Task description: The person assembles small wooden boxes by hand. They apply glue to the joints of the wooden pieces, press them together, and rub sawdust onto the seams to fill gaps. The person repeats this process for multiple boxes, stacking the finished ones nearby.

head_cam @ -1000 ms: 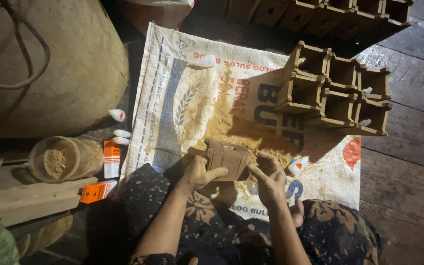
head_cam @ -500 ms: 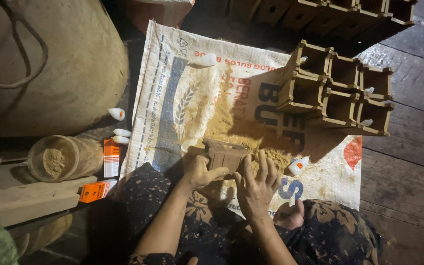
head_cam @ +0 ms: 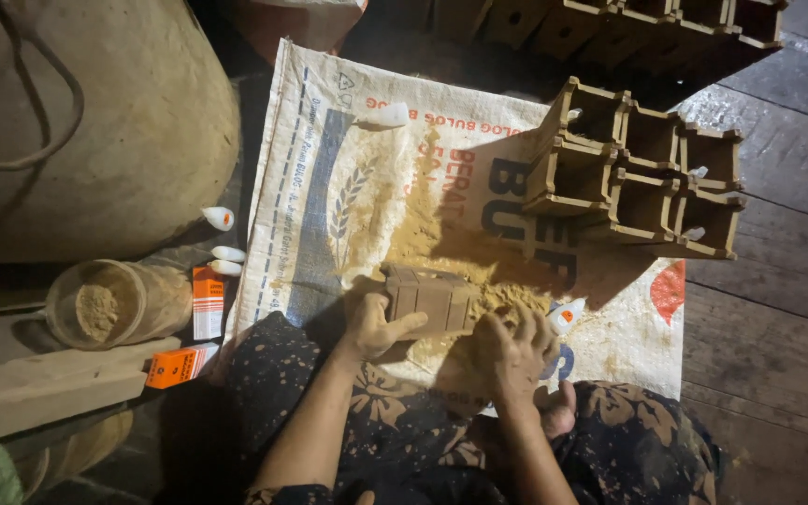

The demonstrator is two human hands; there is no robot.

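The left hand (head_cam: 373, 324) hides the small wooden box's (head_cam: 430, 297) near-left corner.

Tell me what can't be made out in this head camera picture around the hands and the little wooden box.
- Head view: the underside and near face of the small brown wooden slatted box are hidden by the left hand.
- The right hand covers the sawdust-like powder beneath it; its grip on anything is unclear.
- The stack of open wooden boxes runs past the top edge.
- The small white bottle is half hidden behind the fingers.
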